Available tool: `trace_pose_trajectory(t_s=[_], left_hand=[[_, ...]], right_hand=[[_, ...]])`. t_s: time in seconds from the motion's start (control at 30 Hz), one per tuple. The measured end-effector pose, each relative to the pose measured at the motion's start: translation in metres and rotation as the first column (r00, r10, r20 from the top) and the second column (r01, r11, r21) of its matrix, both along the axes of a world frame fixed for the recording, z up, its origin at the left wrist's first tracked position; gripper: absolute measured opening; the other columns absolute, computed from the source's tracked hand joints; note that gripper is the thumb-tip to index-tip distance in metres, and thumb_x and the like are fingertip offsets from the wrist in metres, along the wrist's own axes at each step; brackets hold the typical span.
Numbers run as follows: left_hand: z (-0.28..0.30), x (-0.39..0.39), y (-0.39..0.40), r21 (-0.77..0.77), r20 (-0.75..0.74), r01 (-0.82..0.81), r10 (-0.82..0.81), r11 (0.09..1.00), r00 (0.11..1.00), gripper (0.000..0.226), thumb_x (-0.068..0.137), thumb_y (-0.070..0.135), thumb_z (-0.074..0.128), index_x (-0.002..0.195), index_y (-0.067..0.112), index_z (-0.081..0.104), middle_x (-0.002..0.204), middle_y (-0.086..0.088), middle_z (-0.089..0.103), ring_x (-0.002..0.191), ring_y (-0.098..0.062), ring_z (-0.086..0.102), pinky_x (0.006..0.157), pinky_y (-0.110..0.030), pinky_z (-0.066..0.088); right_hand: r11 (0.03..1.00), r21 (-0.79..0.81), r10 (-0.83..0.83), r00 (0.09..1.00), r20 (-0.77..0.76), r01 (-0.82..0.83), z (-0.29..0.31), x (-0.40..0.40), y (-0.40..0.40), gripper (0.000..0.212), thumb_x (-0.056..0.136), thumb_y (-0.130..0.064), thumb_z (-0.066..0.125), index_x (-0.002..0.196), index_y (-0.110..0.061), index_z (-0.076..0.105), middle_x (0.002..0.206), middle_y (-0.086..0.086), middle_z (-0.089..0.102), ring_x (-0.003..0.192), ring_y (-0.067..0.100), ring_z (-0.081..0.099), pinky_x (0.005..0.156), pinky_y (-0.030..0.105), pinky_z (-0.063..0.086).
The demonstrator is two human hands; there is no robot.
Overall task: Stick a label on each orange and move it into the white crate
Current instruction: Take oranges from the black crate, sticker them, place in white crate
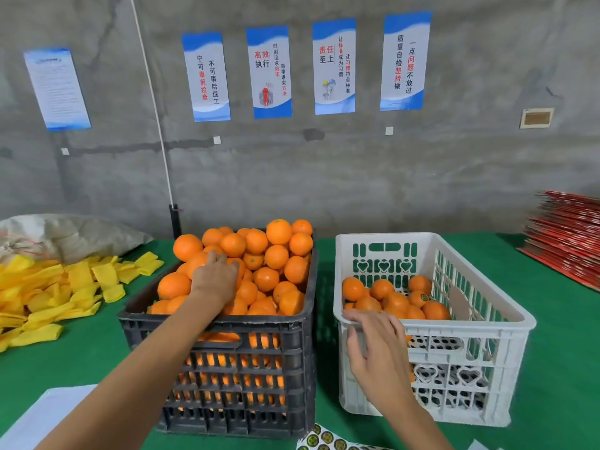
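Observation:
A black crate heaped with oranges stands in the middle of the green table. My left hand reaches into the heap, palm down, fingers over an orange; whether it grips one is hidden. To the right stands the white crate holding several oranges, one showing a round label. My right hand hovers at the white crate's near left rim, fingers relaxed and holding nothing. A sheet of round labels lies at the bottom edge between the crates.
Yellow foam fruit sleeves are piled at the left, with a grey sack behind. A stack of red flat cartons sits at the far right. White paper lies at the bottom left. A concrete wall with posters backs the table.

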State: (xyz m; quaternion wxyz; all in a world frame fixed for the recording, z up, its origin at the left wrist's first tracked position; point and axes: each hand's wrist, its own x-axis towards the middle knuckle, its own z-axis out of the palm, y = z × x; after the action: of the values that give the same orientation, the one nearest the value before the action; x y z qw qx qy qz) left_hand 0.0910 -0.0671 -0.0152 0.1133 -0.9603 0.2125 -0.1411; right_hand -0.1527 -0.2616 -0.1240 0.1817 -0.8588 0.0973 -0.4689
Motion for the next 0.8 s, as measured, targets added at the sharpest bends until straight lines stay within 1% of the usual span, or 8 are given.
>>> trace_pose_trajectory(t_s=[0.17,0.3,0.43,0.5,0.57,0.63,0.7,0.8], left_hand=[[0.009,0.012,-0.003,0.009,0.123,-0.140,0.138,0.990,0.983,0.043,0.106,0.028,0.051,0.147,0.018,0.041,0.146,-0.014,0.041,0.114,-0.027,0.065,0.068,-0.033,0.047],[0.019,0.031,0.018,-0.141,-0.094,-0.228,0.216,0.964,0.972,0.064,0.101,0.048,0.060,0.154,0.023,0.033,0.140,-0.015,0.054,0.126,-0.034,0.060,0.088,-0.040,0.049],[0.029,0.014,0.027,-0.319,-0.028,-0.099,0.095,0.943,0.995,0.073,0.091,0.052,0.073,0.152,0.029,0.039,0.133,-0.015,0.059,0.119,-0.040,0.063,0.091,-0.049,0.054],[0.020,-0.010,0.023,-0.577,0.040,0.115,-0.113,0.808,0.993,0.072,0.087,0.052,0.077,0.149,0.037,0.044,0.133,-0.014,0.058,0.114,-0.040,0.063,0.088,-0.051,0.056],[0.009,-0.045,0.014,-0.802,0.116,0.317,-0.388,0.506,0.914,0.070,0.083,0.052,0.082,0.144,0.040,0.049,0.135,-0.003,0.059,0.116,-0.025,0.061,0.091,-0.041,0.054],[-0.008,-0.087,0.003,-0.850,0.208,0.429,-0.551,0.307,0.808,0.071,0.082,0.053,0.084,0.143,0.044,0.049,0.133,0.009,0.057,0.118,-0.009,0.057,0.094,-0.025,0.048],[-0.026,-0.124,-0.008,-0.813,0.306,0.535,-0.612,0.231,0.729,0.072,0.084,0.052,0.082,0.147,0.043,0.047,0.131,0.012,0.053,0.120,-0.005,0.054,0.096,-0.017,0.045],[-0.056,-0.164,-0.023,-0.735,0.392,0.641,-0.634,0.219,0.667,0.072,0.088,0.048,0.076,0.152,0.035,0.046,0.133,0.004,0.048,0.122,-0.013,0.053,0.098,-0.021,0.046]], right_hand=[[0.999,-0.049,0.014,1.000,0.026,-0.013,-0.005,0.003,-0.005,0.028,0.092,-0.013,0.058,0.116,-0.024,0.068,0.108,-0.014,0.067,0.106,0.008,0.060,0.111,0.018,0.021],[0.995,-0.103,-0.006,0.999,0.041,0.010,-0.011,0.006,-0.008,0.030,0.091,-0.013,0.056,0.118,-0.022,0.067,0.110,-0.012,0.066,0.108,0.011,0.059,0.114,0.022,0.021],[0.994,-0.111,-0.022,0.999,0.041,0.026,-0.013,0.007,-0.005,0.029,0.091,-0.014,0.057,0.118,-0.021,0.066,0.109,-0.009,0.066,0.107,0.014,0.060,0.112,0.024,0.023],[0.996,-0.086,-0.017,0.998,0.055,0.021,-0.010,0.007,-0.002,0.027,0.091,-0.013,0.060,0.115,-0.021,0.068,0.107,-0.009,0.068,0.105,0.015,0.061,0.110,0.028,0.029],[1.000,0.018,-0.010,0.997,0.074,0.009,-0.002,0.007,0.005,0.020,0.096,-0.016,0.059,0.112,-0.023,0.069,0.109,-0.013,0.069,0.108,0.009,0.060,0.108,0.035,0.035],[0.971,0.217,0.079,0.993,0.087,-0.096,0.006,0.003,0.016,0.018,0.103,-0.027,0.057,0.118,-0.028,0.068,0.117,-0.021,0.066,0.118,-0.004,0.052,0.106,0.039,0.040],[0.881,0.385,0.237,0.960,0.147,-0.277,0.016,-0.004,0.030,0.025,0.104,-0.044,0.053,0.124,-0.036,0.065,0.123,-0.023,0.064,0.125,-0.001,0.053,0.102,0.035,0.046],[0.819,0.417,0.323,0.917,0.234,-0.395,0.014,-0.020,0.041,0.022,0.101,-0.051,0.052,0.117,-0.040,0.063,0.113,-0.020,0.068,0.112,0.009,0.065,0.088,0.024,0.053]])
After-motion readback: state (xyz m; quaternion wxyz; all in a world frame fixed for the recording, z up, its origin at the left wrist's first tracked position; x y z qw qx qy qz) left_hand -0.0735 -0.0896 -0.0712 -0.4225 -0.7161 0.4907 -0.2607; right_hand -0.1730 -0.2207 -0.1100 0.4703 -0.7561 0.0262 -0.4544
